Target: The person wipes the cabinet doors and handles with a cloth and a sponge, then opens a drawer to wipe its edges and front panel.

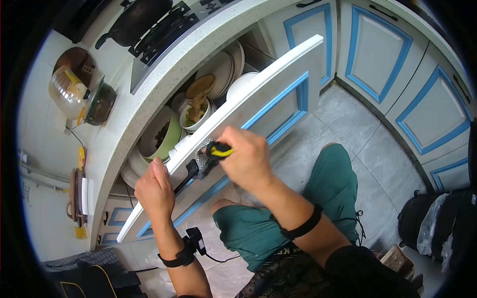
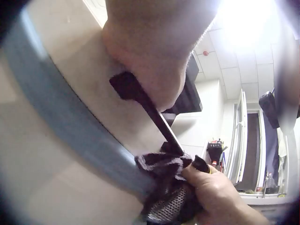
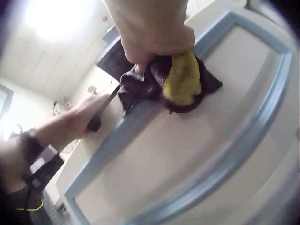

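Observation:
A pulled-out drawer has a white front with blue trim and a black bar handle. My left hand holds the top edge of the front near the handle's end, its thumb pointing up and its other fingers mostly hidden. My right hand grips a dark mesh cloth with a yellow part. The cloth is bunched around the handle's other end, against the drawer front.
Inside the drawer are a green bowl, a small bowl of food and several plates. A black pan stands on the stove above. My knees are below the drawer; black bags stand at right.

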A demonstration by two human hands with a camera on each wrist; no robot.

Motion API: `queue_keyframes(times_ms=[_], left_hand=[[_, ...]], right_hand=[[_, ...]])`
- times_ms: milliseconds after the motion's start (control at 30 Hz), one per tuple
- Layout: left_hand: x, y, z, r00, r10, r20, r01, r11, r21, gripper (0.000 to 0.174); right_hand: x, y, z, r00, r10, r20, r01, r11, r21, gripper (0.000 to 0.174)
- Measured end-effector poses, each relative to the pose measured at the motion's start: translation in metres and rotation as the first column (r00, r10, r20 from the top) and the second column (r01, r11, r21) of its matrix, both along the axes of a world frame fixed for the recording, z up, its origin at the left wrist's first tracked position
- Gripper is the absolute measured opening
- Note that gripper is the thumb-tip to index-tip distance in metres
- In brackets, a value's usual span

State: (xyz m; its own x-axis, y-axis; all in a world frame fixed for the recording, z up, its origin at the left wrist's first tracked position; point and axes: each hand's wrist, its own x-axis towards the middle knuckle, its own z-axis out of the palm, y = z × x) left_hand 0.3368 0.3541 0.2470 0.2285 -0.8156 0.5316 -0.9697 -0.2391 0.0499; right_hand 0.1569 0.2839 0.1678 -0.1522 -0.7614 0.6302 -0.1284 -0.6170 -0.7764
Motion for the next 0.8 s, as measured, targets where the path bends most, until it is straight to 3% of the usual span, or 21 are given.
queue_keyframes(times_ms=[67, 100, 133, 167, 233, 333, 433, 467, 500, 533, 567, 633, 667, 700, 733, 800], left_hand=[[0.001, 0.0, 0.001, 1.0, 0.003, 0.011, -0.003, 1.0, 0.022, 0.051], [0.001, 0.001, -0.001, 1.0, 0.01, 0.01, -0.01, 0.999, 0.033, 0.051], [0.0, 0.002, -0.002, 1.0, 0.016, 0.002, -0.016, 1.0, 0.025, 0.051], [-0.003, 0.002, -0.002, 1.0, 0.02, 0.0, -0.02, 1.0, 0.013, 0.05], [-0.004, -0.002, 0.002, 1.0, 0.011, 0.016, -0.011, 1.0, -0.005, 0.05], [-0.004, 0.0, -0.001, 1.0, -0.004, 0.021, 0.004, 1.0, -0.001, 0.05], [-0.001, 0.0, -0.001, 1.0, -0.03, 0.0, 0.03, 1.0, -0.004, 0.05], [-0.001, 0.001, -0.001, 0.999, -0.033, 0.004, 0.033, 0.999, -0.007, 0.05], [-0.002, 0.002, -0.002, 0.999, -0.034, 0.003, 0.034, 0.999, -0.012, 0.05], [-0.002, 0.002, -0.003, 1.0, -0.021, 0.011, 0.021, 1.0, -0.009, 0.05], [-0.002, 0.001, -0.003, 1.0, -0.012, 0.023, 0.012, 1.0, -0.006, 0.05], [-0.003, -0.004, 0.0, 0.999, -0.016, 0.047, 0.017, 1.0, -0.022, 0.05], [-0.002, -0.004, -0.002, 0.998, -0.022, 0.053, 0.024, 0.999, -0.034, 0.05], [-0.002, -0.003, -0.004, 0.998, -0.027, 0.058, 0.03, 0.999, -0.042, 0.05], [-0.002, -0.001, -0.003, 0.999, -0.026, 0.039, 0.027, 0.999, -0.026, 0.05], [-0.001, 0.0, -0.001, 1.0, -0.021, 0.0, 0.021, 1.0, -0.002, 0.05]], right_hand=[[-0.024, -0.018, -0.002, 1.0, -0.008, -0.002, 0.008, 0.993, 0.114, 0.015], [-0.045, -0.039, -0.005, 0.976, 0.025, 0.218, -0.078, 0.968, 0.237, 0.015], [-0.071, -0.043, 0.02, 0.956, -0.174, 0.236, 0.089, 0.94, 0.331, 0.016], [-0.085, -0.056, 0.021, 0.944, -0.275, 0.181, 0.2, 0.917, 0.346, 0.018], [-0.06, -0.039, 0.018, 0.954, -0.257, 0.153, 0.19, 0.916, 0.353, 0.018], [0.007, 0.007, -0.001, 1.0, 0.0, 0.002, 0.0, 0.999, 0.034, 0.019], [-0.002, -0.003, -0.003, 0.996, 0.061, 0.065, -0.07, 0.989, 0.133, 0.02], [-0.02, -0.012, 0.001, 0.995, 0.03, 0.097, -0.05, 0.977, 0.206, 0.015], [-0.04, -0.03, 0.0, 0.967, 0.021, 0.255, -0.09, 0.962, 0.259, 0.014], [-0.062, -0.042, 0.015, 0.947, -0.134, 0.291, 0.015, 0.926, 0.377, 0.017], [-0.078, -0.05, 0.022, 0.956, -0.244, 0.164, 0.164, 0.905, 0.391, 0.02], [-0.051, -0.036, 0.018, 0.956, -0.226, 0.187, 0.162, 0.938, 0.307, 0.017], [-0.03, -0.016, 0.016, 0.976, -0.209, 0.067, 0.193, 0.962, 0.192, 0.02], [-0.005, -0.002, 0.008, 0.997, -0.026, 0.07, 0.016, 0.99, 0.137, 0.022], [0.016, 0.006, 0.005, 0.998, 0.027, 0.061, -0.026, 1.0, -0.01, 0.022], [0.016, 0.006, 0.006, 0.997, 0.06, 0.044, -0.061, 0.998, 0.009, 0.021]])
